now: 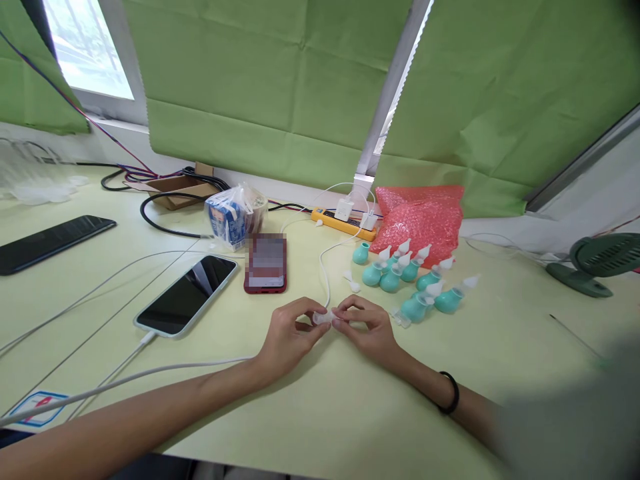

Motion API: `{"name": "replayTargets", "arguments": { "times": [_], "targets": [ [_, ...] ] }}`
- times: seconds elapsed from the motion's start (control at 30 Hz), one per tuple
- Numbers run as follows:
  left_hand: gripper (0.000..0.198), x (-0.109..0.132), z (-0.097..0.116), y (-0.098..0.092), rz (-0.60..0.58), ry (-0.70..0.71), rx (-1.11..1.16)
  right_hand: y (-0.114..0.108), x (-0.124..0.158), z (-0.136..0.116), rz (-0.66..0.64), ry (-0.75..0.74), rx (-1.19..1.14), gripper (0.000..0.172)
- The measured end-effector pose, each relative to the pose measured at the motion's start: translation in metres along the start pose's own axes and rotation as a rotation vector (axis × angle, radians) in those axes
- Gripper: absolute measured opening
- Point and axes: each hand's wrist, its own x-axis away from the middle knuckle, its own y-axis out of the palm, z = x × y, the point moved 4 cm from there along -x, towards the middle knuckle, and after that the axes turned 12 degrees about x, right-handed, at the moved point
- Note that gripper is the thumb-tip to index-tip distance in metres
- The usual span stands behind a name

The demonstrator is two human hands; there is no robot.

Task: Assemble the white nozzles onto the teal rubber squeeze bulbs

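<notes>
My left hand (290, 337) pinches one end of a small translucent plastic nozzle piece (323, 319) between thumb and fingertips. The fingers of my right hand (369, 328) are closed on its other end; they partly hide it. To the right of my hands stand several teal squeeze bulbs (415, 308) with clear collars and white pointed tips, like nasal aspirators. One teal bulb (361, 253) behind them has an open top and no tip. Small loose white tips (353, 283) lie just beyond my right hand.
A red-cased phone (267, 280), a white-edged phone (187, 297) on a cable and a dark phone (57, 241) lie to the left. Behind are a bagged blue package (233, 217), an orange power strip (345, 225) and red bubble wrap (420, 223). A green fan (603, 257) stands right.
</notes>
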Motion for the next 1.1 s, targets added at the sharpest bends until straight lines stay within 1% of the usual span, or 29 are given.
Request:
{"name": "replayTargets", "arguments": {
  "times": [0.07, 0.1, 0.17, 0.23, 0.3, 0.37, 0.4, 0.47, 0.53, 0.6, 0.7, 0.87, 1.0, 1.1],
  "targets": [
    [0.009, 0.001, 0.001, 0.0, 0.003, 0.027, 0.013, -0.001, 0.004, -0.006, 0.053, -0.096, 0.084, 0.014],
    [0.009, 0.001, 0.002, 0.0, 0.003, 0.045, 0.015, -0.002, 0.005, -0.008, 0.059, -0.121, 0.097, 0.015],
    [0.008, 0.002, 0.004, 0.0, 0.004, 0.085, 0.012, -0.002, 0.005, -0.011, 0.04, -0.109, 0.055, 0.014],
    [0.007, 0.003, 0.006, 0.001, 0.0, 0.128, 0.006, -0.001, 0.003, -0.009, 0.011, -0.01, -0.085, 0.012],
    [0.006, 0.004, 0.008, 0.001, -0.013, 0.179, -0.003, 0.001, 0.001, -0.003, -0.042, 0.139, -0.287, 0.017],
    [0.005, 0.005, 0.01, 0.002, -0.03, 0.239, -0.024, 0.006, 0.0, 0.003, -0.136, 0.278, -0.455, 0.026],
    [0.005, 0.005, 0.011, 0.002, -0.035, 0.269, -0.037, 0.008, 0.0, 0.005, -0.193, 0.326, -0.504, 0.028],
    [0.005, 0.005, 0.012, 0.002, -0.044, 0.311, -0.058, 0.012, 0.001, 0.008, -0.285, 0.373, -0.547, 0.027],
    [0.007, 0.005, 0.012, 0.002, -0.052, 0.325, -0.07, 0.013, 0.001, 0.01, -0.325, 0.384, -0.559, 0.026],
    [0.008, 0.006, 0.011, 0.003, -0.059, 0.324, -0.077, 0.013, 0.001, 0.009, -0.34, 0.397, -0.57, 0.028],
    [0.009, 0.008, 0.012, 0.004, -0.068, 0.343, -0.094, 0.012, 0.0, 0.007, -0.353, 0.417, -0.563, 0.028],
    [0.011, 0.011, 0.016, 0.005, -0.09, 0.419, -0.122, 0.012, 0.001, 0.006, -0.355, 0.434, -0.549, 0.026],
    [0.009, 0.011, 0.019, 0.006, -0.089, 0.432, -0.11, 0.012, 0.002, 0.011, -0.358, 0.41, -0.63, 0.023],
    [0.007, 0.01, 0.02, 0.005, -0.06, 0.405, -0.091, 0.011, 0.003, 0.014, -0.334, 0.39, -0.695, 0.021]
  ]
}}
